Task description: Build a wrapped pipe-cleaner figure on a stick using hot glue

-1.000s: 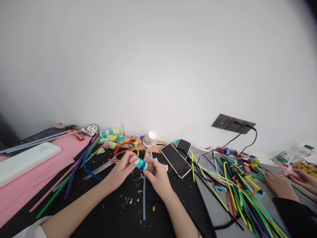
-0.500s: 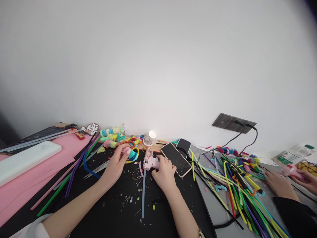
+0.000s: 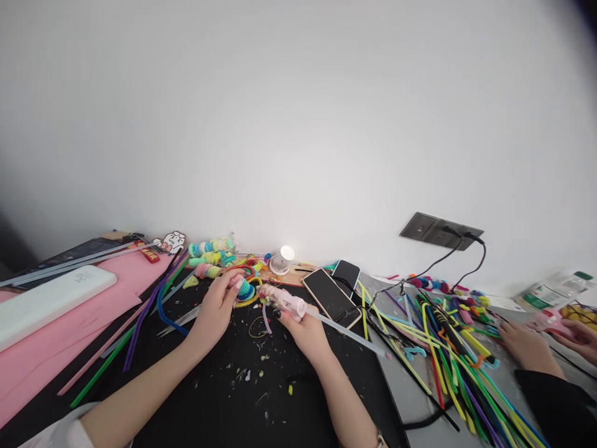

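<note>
My left hand pinches a coiled roll of teal, blue and pink pipe cleaner. My right hand is wrapped round a pale pink glue gun, with its nozzle end pointing left at the roll. Whether the nozzle touches the roll is unclear. A long translucent glue stick sticks out of the gun's back toward the right. Yellow and red rings lie just behind the roll. Scissors rest partly behind my left wrist.
Rolled pieces and a white cup stand along the wall. Two phones lie behind my right hand. Pink sheets and a white case are left. Pipe cleaners and another person's hands are right.
My right hand has lifted and turned the glue gun, so its nozzle now points left toward the roll and the glue stick trails right. My left hand has shifted slightly.
</note>
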A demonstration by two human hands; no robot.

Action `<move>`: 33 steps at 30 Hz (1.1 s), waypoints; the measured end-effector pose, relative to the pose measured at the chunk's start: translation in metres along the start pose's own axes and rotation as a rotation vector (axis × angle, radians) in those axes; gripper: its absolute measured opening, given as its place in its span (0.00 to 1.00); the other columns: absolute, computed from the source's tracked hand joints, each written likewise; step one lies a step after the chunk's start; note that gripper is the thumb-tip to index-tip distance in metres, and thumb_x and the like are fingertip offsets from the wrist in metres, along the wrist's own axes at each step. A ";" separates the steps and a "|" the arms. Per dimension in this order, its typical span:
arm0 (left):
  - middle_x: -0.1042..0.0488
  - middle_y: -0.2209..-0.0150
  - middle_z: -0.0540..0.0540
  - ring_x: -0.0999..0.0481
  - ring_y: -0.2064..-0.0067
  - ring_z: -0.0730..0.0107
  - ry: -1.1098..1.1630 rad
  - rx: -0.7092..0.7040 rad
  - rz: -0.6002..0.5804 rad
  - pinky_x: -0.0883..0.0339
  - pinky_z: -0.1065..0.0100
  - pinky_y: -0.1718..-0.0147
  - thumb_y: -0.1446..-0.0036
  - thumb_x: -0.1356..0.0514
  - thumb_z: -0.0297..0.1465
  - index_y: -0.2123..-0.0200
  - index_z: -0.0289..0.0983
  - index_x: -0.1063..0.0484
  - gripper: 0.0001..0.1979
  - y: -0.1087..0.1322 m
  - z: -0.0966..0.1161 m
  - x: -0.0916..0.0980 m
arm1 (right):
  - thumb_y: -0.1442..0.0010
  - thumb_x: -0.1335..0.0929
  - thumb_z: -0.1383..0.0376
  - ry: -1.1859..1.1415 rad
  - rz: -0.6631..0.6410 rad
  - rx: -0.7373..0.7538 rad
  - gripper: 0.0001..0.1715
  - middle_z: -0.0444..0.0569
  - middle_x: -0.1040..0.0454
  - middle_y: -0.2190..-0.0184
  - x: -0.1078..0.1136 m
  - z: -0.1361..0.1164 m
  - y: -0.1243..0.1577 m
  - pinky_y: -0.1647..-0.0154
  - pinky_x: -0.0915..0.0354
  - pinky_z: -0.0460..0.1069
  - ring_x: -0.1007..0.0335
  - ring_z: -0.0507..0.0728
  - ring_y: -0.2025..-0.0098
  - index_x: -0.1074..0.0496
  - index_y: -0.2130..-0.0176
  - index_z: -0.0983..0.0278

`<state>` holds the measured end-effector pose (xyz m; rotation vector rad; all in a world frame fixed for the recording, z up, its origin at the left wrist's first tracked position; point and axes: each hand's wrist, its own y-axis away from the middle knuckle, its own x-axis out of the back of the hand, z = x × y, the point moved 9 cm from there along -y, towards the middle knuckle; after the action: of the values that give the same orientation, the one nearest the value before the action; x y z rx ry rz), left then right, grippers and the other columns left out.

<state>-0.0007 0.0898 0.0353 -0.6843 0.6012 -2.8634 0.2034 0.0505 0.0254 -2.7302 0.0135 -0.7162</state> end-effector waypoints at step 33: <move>0.29 0.47 0.39 0.27 0.48 0.57 0.066 0.068 -0.127 0.32 0.58 0.49 0.36 0.51 0.42 0.47 0.38 0.31 0.21 0.004 -0.005 -0.012 | 0.41 0.32 0.65 -0.077 -0.052 -0.021 0.20 0.51 0.22 0.49 -0.006 -0.007 0.001 0.43 0.34 0.57 0.26 0.64 0.47 0.24 0.49 0.63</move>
<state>0.0080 0.0908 0.0242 -0.6425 0.4820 -3.0188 0.1946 0.0482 0.0282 -2.7851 -0.0678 -0.6273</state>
